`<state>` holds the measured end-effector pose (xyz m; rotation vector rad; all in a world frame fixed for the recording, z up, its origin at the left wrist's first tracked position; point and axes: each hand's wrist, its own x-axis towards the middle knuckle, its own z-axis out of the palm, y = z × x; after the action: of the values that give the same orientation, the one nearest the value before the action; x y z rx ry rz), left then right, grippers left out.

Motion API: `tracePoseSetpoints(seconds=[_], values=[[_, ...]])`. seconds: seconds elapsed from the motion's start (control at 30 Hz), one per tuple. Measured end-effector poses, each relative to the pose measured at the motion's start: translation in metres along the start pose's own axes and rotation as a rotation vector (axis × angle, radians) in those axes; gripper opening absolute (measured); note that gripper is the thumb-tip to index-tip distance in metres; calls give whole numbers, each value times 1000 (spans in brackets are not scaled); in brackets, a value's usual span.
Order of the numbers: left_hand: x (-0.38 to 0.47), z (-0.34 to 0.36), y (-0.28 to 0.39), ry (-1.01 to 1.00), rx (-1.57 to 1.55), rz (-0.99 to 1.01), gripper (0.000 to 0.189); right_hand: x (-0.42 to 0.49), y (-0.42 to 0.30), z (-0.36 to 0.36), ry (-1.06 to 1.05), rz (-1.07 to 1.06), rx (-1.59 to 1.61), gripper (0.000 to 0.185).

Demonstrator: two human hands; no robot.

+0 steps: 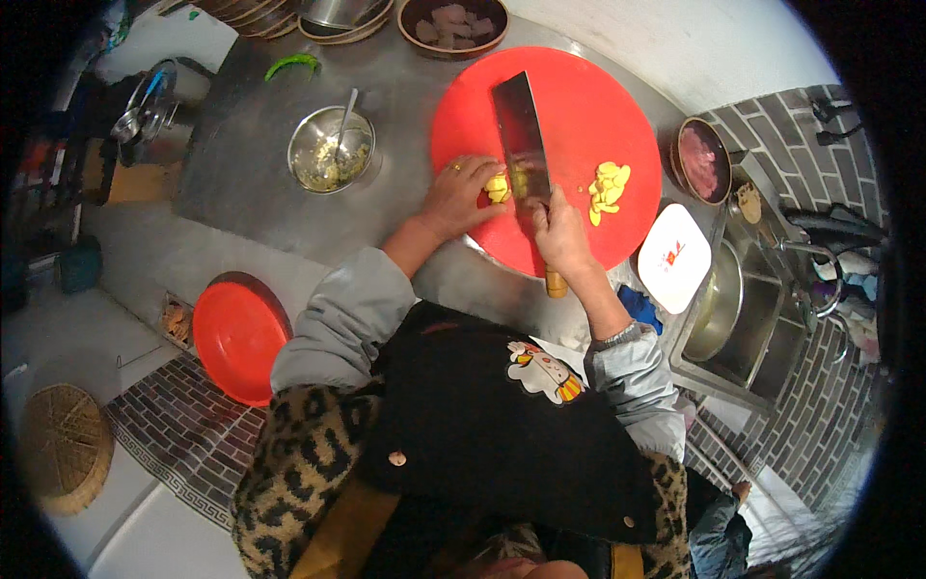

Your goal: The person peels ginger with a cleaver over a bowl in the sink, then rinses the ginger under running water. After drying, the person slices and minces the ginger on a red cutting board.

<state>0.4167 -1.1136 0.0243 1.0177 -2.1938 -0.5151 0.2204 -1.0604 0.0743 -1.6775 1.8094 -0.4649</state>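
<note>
A round red cutting board [608,94] lies on the steel counter before me. My right hand [561,231] grips a broad cleaver [524,137] by its wooden handle, with the blade pointing away from me over the board. Left of the blade, my left hand [463,192] holds a small cluster of yellow ginger pieces [498,187] against the board, fingertips close to the steel. A loose pile of ginger slices [609,189] rests on the board's right side. Whether the cutting edge touches the ginger is hard to see.
A steel bowl with chopped bits and a spoon [331,150] and a green chili [292,65] stand left. Bowls of dark chunks [453,27] and pink meat [700,161] stand behind and right. Nearer me are a white lid [674,258], blue cloth [639,308] and sink [752,329].
</note>
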Motion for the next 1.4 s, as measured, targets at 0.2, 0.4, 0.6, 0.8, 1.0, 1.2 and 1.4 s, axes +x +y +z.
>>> tracePoseSetpoints(seconds=[0.2, 0.4, 0.6, 0.8, 1.0, 1.2, 1.4], values=[[-6, 1, -1, 37, -29, -41, 51, -11, -11, -16, 5, -111, -81, 24], [-6, 1, -16, 186, -108, -34, 30, -34, -33, -20, -53, -25, -244, 25], [1, 10, -29, 257, -119, 83, 9, -25, -50, -13, -152, 3, -409, 21], [-1, 10, -29, 246, -137, 39, 8, -7, -51, 4, -75, -52, -442, 22], [0, 9, -28, 290, -174, 48, 9, -9, -36, 6, 49, 69, -249, 23], [-1, 14, -29, 316, -182, 51, 9, -24, -36, -6, 8, -56, -277, 25], [-1, 14, -32, 286, -161, 67, 7, -19, -56, -5, -139, -24, -469, 23]])
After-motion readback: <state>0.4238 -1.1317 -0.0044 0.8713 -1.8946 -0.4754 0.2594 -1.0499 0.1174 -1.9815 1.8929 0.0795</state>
